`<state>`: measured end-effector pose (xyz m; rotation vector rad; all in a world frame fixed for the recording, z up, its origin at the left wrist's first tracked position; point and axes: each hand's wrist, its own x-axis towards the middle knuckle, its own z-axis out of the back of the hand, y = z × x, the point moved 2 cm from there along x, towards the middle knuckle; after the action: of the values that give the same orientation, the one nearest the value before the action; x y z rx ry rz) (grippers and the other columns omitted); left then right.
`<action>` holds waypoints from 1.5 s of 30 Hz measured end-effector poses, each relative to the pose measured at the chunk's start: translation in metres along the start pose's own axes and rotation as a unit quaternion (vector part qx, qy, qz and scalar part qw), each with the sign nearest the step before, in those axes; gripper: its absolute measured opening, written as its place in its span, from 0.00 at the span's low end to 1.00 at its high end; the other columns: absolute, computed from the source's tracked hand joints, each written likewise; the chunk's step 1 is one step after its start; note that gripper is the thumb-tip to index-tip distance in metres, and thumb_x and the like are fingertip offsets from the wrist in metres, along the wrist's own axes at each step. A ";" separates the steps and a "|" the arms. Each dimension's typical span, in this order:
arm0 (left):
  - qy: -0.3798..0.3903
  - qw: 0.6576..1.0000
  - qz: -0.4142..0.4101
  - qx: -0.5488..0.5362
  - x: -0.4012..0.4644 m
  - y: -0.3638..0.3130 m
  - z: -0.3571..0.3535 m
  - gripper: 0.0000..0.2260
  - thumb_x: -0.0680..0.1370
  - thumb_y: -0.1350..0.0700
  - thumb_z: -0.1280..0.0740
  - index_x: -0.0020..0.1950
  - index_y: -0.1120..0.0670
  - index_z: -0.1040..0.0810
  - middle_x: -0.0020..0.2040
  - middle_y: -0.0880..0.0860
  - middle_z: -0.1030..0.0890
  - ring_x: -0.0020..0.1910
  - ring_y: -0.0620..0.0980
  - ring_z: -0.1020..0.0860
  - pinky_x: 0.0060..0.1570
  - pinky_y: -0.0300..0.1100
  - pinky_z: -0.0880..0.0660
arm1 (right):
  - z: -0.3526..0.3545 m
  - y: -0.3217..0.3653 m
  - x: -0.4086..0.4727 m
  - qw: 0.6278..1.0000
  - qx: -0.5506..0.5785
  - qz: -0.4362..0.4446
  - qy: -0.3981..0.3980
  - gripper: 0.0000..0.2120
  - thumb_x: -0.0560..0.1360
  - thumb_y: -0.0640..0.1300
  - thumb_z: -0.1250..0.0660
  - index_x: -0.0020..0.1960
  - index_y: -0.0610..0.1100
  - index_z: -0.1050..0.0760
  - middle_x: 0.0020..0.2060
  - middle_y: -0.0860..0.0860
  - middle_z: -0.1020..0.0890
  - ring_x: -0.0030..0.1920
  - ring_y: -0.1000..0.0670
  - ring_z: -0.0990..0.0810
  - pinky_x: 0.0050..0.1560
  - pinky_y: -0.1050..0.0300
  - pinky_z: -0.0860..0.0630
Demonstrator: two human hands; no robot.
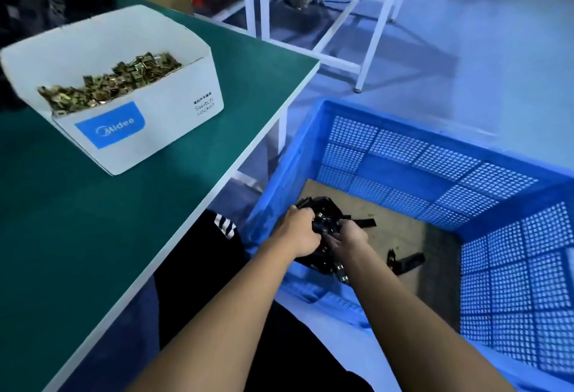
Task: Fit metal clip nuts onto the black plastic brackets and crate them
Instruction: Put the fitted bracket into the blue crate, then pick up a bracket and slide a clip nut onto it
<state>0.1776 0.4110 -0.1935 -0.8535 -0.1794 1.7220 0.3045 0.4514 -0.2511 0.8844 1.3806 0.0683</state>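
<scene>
Brackets (326, 220), black plastic ones, lie bunched in a pile inside the blue crate (435, 155), against its near-left wall, on the brown sheet that lines the crate's bottom. Both hands reach down into the crate and meet over that pile. The left hand (299, 233) has its fingers curled round a clump of brackets at the top of the pile; the right hand (349, 236) curls its fingers into the same clump from the other side, so the two hands grip the bundle between them, almost touching. Small bright metal clips (340, 270) show on some of the brackets just below the right wrist (their exact fit cannot be made out). Two loose brackets (407, 262) lie apart from the pile, further toward the crate's middle, on the brown sheet.

Left of the crate stands the green counter (93, 236), its white edge running just beside the crate's left wall. On the counter, well apart from the crate, sits an open white cardboard box (149, 124) with a blue label, holding a heap of brass-coloured clip nuts (108, 84). Beyond the crate, on the blue floor, stand white metal frame legs (363, 59).
</scene>
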 end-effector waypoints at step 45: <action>-0.631 0.654 0.417 -0.016 -0.429 0.394 0.245 0.23 0.79 0.46 0.32 0.74 0.49 0.25 0.77 0.62 0.37 0.70 0.68 0.35 0.71 0.53 0.37 | -0.225 -0.303 -0.493 0.044 -0.537 0.720 0.437 0.27 0.80 0.65 0.37 0.66 0.43 0.31 0.56 0.43 0.22 0.49 0.39 0.18 0.37 0.50 0.34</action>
<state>-0.2437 -0.0308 -0.0322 0.5753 -0.8407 2.9462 -0.1430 0.0963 -0.0081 0.2614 0.0801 3.2288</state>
